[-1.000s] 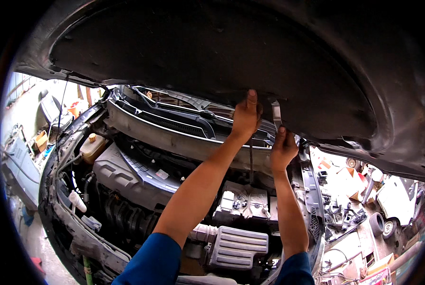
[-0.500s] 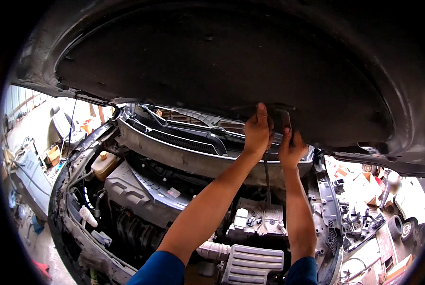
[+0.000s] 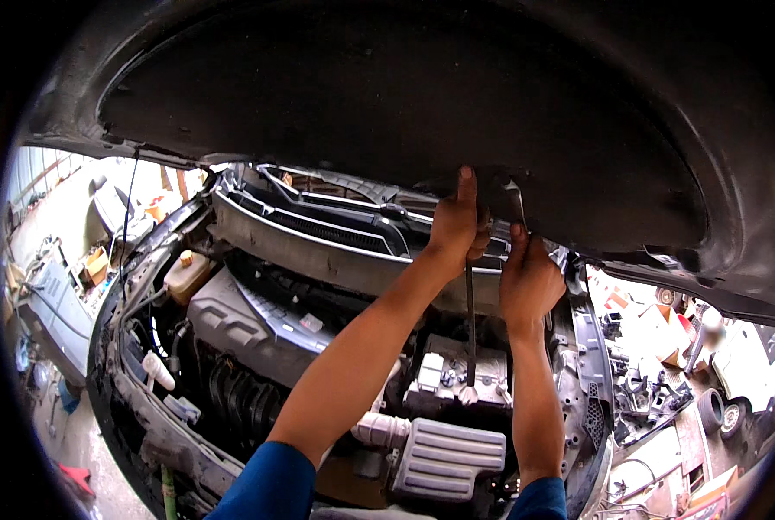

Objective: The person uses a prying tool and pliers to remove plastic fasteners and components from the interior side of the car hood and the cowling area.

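Note:
A raised car hood with a dark underside (image 3: 387, 95) fills the top of the view. My left hand (image 3: 457, 221) is closed round a long dark rod (image 3: 470, 321), thumb up against the hood; the rod hangs down over the battery (image 3: 444, 373). Just right of it, my right hand (image 3: 530, 273) is closed on a silver flat metal tool (image 3: 515, 199) whose upper end meets the hood's underside. Both forearms, in blue sleeves, reach up over the engine bay.
The engine cover (image 3: 223, 316), reservoir (image 3: 188, 273) and airbox (image 3: 448, 459) lie below. The cowl (image 3: 301, 251) runs behind them, and a thin cable (image 3: 126, 243) hangs at the hood's left. Scattered parts, tyres (image 3: 710, 412) and panels crowd the floor at both sides.
Since half a second ago the view has shifted, with the scene sitting higher. My right hand has turned slightly and sits lower on the tool; the rod under my left hand shows more.

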`<state>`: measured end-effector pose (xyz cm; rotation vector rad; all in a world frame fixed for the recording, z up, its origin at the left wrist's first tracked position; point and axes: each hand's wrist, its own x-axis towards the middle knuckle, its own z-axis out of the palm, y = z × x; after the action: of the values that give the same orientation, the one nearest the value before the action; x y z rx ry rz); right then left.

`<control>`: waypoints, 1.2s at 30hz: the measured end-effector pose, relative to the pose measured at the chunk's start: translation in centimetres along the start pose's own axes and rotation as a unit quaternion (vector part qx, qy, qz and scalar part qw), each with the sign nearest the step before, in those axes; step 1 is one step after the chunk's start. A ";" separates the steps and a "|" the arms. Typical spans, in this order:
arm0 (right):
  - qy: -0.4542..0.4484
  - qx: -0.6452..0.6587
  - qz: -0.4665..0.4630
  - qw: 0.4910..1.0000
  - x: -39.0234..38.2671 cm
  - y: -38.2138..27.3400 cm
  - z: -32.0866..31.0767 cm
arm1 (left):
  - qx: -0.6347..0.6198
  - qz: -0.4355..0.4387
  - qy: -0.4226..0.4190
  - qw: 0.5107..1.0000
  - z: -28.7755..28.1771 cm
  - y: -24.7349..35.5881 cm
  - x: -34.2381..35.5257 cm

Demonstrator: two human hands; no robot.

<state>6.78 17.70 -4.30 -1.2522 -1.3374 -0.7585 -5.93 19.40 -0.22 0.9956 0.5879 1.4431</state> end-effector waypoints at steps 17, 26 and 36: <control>-0.123 -0.020 0.012 0.992 0.8 -0.7 -4.2 | -0.089 -0.008 0.057 0.994 0.5 -3.2 -1.7; -0.102 0.004 -0.107 0.989 -0.8 -1.7 -11.2 | -0.285 -0.155 0.137 0.936 -10.9 -14.0 -16.4; -0.092 -0.006 -0.170 0.981 -7.0 -0.3 -17.3 | -0.322 -0.099 -0.072 0.939 -5.0 -5.8 -20.6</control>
<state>10.28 -0.35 -7.53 -1.1365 -1.7294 -0.9029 -9.01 1.29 -12.29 0.4950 0.0806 1.2433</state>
